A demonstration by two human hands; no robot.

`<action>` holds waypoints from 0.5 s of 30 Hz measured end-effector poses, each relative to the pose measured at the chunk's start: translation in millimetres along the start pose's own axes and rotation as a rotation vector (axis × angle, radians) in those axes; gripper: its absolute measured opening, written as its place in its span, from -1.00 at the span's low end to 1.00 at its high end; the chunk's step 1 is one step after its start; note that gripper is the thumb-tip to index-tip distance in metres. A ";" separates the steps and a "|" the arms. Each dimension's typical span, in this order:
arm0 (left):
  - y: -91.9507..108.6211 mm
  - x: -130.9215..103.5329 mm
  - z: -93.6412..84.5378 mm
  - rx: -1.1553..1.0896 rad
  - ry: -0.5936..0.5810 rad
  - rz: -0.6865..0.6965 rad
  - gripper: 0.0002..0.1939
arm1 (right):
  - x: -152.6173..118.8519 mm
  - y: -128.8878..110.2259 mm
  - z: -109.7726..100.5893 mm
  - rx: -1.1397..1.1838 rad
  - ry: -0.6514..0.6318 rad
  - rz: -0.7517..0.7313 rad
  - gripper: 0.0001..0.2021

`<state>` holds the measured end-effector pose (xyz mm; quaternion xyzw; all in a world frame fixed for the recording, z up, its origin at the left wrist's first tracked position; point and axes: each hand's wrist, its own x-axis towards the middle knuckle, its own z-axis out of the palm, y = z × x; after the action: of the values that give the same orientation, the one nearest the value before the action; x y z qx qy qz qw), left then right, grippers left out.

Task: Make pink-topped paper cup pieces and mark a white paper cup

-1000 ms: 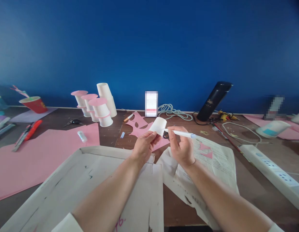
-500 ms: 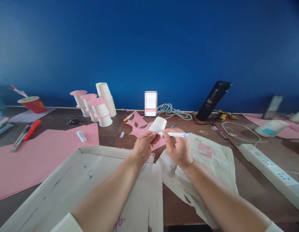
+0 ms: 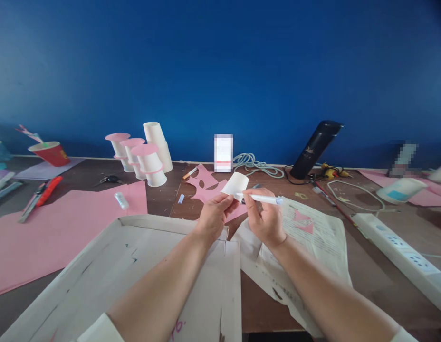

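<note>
A white paper cup [image 3: 236, 183] is tilted in my left hand [image 3: 214, 214], whose fingers wrap round its lower side. My right hand [image 3: 266, 219] pinches a white pen [image 3: 265, 198], its tip against or very near the cup. Pink paper scraps [image 3: 209, 187] with curved cut-outs lie just behind my left hand. Below my forearms are a white cardboard tray [image 3: 135, 275] and, to the right, a crumpled printed sheet [image 3: 320, 232].
Cups stacked with pink discs [image 3: 147, 161] and a tall cup stack [image 3: 159, 147] stand back left. Pink sheets [image 3: 74, 218], a red cutter [image 3: 47, 192] and a red cup [image 3: 49, 154] lie farther left. Rightward are a black bottle [image 3: 316, 149], coiled cable [image 3: 258, 165] and power strip [image 3: 395, 251].
Both hands, with the cup and pen, have shifted slightly to the right in view. The pen's rear end points a little lower.
</note>
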<state>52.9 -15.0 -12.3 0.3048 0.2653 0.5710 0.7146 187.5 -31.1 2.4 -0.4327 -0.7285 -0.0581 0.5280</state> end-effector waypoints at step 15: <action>-4.6 1.0 -2.7 0.082 -0.020 0.002 -0.84 | 0.7 1.2 -0.1 -0.026 0.020 0.007 -0.88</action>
<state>54.1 -14.5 -17.6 0.3398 0.2810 0.5574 0.7035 188.3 -30.0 2.7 -0.4415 -0.7207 -0.0701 0.5298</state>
